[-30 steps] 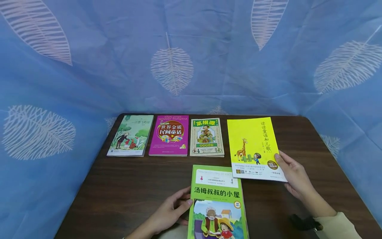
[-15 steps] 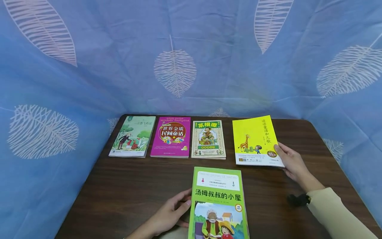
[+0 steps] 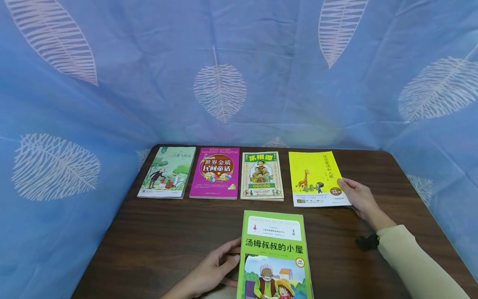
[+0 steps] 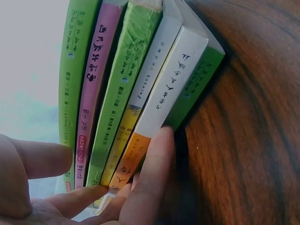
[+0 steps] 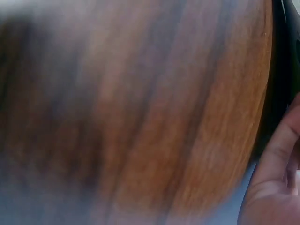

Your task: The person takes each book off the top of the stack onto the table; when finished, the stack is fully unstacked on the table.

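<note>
My right hand (image 3: 361,200) pinches the right edge of a yellow book (image 3: 317,170) with a giraffe cover, thumb on top. This book lies at the right end of a row, close over the table. My left hand (image 3: 213,265) rests against the left side of a stack of books, whose top one is a green book (image 3: 274,245) with two cartoon figures. In the left wrist view, thumb and fingers (image 4: 157,164) touch the spines, among them a pink book (image 4: 96,75) and a white and orange book (image 4: 176,70). The right wrist view shows part of the right hand (image 5: 276,173) at its edge.
Along the table's back lie a pale green book (image 3: 167,172), a magenta book (image 3: 214,172) and a cream book (image 3: 262,176), side by side with narrow gaps. The dark wooden table (image 3: 168,232) meets a blue leaf-patterned curtain (image 3: 291,91) behind.
My right hand has carried the yellow book back and down, level with the row beside the cream book. My left hand has stayed at the stack.
</note>
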Demonstrator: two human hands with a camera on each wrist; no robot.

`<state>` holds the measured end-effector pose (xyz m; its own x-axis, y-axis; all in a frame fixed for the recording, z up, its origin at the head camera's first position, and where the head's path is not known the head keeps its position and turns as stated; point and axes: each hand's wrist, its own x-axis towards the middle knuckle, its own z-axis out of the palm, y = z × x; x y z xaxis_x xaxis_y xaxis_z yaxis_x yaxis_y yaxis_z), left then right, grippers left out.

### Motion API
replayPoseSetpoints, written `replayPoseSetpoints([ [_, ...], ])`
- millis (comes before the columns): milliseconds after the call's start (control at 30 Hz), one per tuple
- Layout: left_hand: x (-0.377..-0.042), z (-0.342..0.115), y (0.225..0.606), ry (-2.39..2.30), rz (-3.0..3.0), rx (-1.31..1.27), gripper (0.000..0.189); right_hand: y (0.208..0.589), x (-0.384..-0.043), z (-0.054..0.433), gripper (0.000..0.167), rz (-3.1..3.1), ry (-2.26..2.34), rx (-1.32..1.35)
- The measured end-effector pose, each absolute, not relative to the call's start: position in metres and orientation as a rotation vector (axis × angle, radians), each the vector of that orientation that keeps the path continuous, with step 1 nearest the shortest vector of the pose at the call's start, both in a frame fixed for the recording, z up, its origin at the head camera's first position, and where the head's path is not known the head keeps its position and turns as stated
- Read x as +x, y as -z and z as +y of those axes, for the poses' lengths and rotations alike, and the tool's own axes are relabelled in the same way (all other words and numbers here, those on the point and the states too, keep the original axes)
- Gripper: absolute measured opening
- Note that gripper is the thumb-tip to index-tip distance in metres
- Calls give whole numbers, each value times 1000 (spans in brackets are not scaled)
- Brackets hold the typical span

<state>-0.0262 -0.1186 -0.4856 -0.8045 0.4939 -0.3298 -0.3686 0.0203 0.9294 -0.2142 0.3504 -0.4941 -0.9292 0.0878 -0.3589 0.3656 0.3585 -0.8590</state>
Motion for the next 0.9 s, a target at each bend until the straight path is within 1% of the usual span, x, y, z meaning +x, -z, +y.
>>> replayPoseSetpoints([
  [233, -25, -117, 485, -1841, 1721, 142, 58, 491, -208, 351, 83, 2643, 1300, 393],
  [467, -26, -115, 484, -1848, 1715, 156, 59, 479, -191, 350, 75, 2845, 1111, 237],
  [600, -26, -115, 485, -1852, 1713, 161, 59, 471, -180, 351, 73, 2922, 943, 212],
  [733, -26, -116, 486, -1852, 1712, 157, 60, 468, -160, 351, 71, 2924, 1008, 138],
  [900, -26, -118, 487, -1842, 1702, 150, 61, 472, -127, 331, 65, 2891, 1226, 76],
])
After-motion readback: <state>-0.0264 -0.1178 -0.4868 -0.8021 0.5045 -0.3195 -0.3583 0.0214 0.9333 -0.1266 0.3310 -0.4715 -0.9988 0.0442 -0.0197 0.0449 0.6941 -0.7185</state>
